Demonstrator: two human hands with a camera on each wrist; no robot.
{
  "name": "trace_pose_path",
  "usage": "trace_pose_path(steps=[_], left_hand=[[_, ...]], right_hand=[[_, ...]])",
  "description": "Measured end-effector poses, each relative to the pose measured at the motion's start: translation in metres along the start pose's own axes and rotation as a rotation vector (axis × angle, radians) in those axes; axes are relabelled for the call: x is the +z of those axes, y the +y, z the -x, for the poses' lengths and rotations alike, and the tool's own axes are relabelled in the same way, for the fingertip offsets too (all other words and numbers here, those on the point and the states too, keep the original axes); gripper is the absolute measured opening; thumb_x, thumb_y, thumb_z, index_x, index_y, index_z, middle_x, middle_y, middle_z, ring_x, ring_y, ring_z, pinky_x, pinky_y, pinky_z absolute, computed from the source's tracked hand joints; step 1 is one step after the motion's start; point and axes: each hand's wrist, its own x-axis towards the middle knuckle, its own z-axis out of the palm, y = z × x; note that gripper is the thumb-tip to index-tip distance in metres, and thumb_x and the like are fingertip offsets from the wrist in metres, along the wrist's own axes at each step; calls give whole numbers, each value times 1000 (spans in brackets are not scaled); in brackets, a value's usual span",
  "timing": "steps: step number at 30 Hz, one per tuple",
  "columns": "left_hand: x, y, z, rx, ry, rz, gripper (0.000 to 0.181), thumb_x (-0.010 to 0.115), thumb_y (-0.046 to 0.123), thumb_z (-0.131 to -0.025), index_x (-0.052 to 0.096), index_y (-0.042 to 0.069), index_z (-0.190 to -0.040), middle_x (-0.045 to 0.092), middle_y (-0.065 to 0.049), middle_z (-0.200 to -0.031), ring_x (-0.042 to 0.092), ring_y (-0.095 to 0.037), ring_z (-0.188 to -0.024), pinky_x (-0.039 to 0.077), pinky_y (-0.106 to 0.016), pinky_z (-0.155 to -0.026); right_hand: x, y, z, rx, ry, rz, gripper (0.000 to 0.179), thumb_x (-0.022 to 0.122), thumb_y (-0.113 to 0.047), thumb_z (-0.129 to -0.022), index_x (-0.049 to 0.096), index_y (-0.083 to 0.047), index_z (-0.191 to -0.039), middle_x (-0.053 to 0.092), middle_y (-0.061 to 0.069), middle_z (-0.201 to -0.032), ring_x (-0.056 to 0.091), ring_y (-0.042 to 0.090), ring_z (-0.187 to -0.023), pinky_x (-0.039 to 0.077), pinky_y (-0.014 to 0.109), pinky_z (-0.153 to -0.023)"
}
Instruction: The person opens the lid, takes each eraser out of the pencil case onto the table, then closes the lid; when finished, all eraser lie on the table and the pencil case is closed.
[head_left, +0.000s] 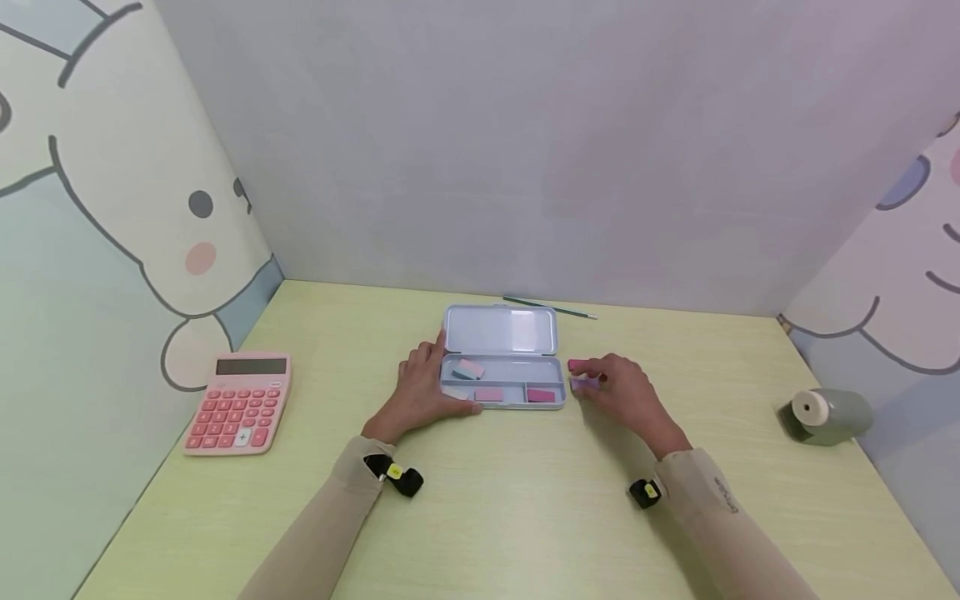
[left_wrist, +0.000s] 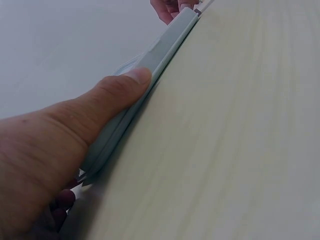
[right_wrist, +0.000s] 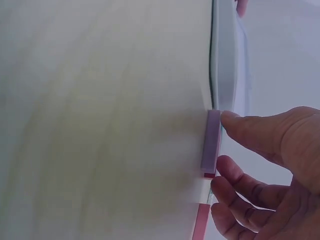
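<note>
A pale blue pencil case [head_left: 503, 382] stands with its lid raised. My left hand [head_left: 422, 386] grips its left end, the thumb [left_wrist: 120, 90] along the front side and the other fingers round the left side. Beside the case's right end, my right hand [head_left: 628, 393] pinches a lilac eraser [right_wrist: 211, 142] between thumb and fingertips, low at the table. A magenta eraser [head_left: 577, 365] lies just behind it, partly covered by the fingers. Inside the case are a pink-and-teal eraser [head_left: 468, 369] in the back compartment, a pink eraser [head_left: 489, 394] front left and a magenta eraser [head_left: 541, 396] front right.
A green pencil [head_left: 562, 311] lies behind the case near the back wall. At the table's left is a pink calculator [head_left: 238, 404]; at the right edge, a grey-green pencil sharpener [head_left: 828, 415]. Walls enclose the pale wooden table [head_left: 510, 517] at the back and sides.
</note>
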Motion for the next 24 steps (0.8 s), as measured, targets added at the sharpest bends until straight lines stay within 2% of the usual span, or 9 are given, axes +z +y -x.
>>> trace_pose_path(steps=[8,15,24], left_hand=[[0,0,0,-9,-10,1,146,93,63,-71,5,10,-174,42,-22,-155,40,-38,-140,32,-56,-117],[1,-1,0,-8,-2,12,146,93,63,-70,6,10,-174,44,-22,-154,41,-38,-139,32,-57,-116],[1,-2,-1,-15,-9,10,146,93,64,-71,4,12,-174,43,-21,-155,40,-37,-139,31,-56,-119]], right_hand=[[-1,-13,-7,-62,32,-59,26,79,-15,-97,80,-8,-122,78,13,-112,70,31,-106,53,52,-94],[11,-35,-18,-88,26,-108,27,79,-18,-97,80,-8,-121,76,14,-111,67,30,-101,56,47,-92],[21,-71,-30,-88,-19,-136,29,78,-24,-98,79,-12,-125,75,11,-117,67,29,-110,57,49,-98]])
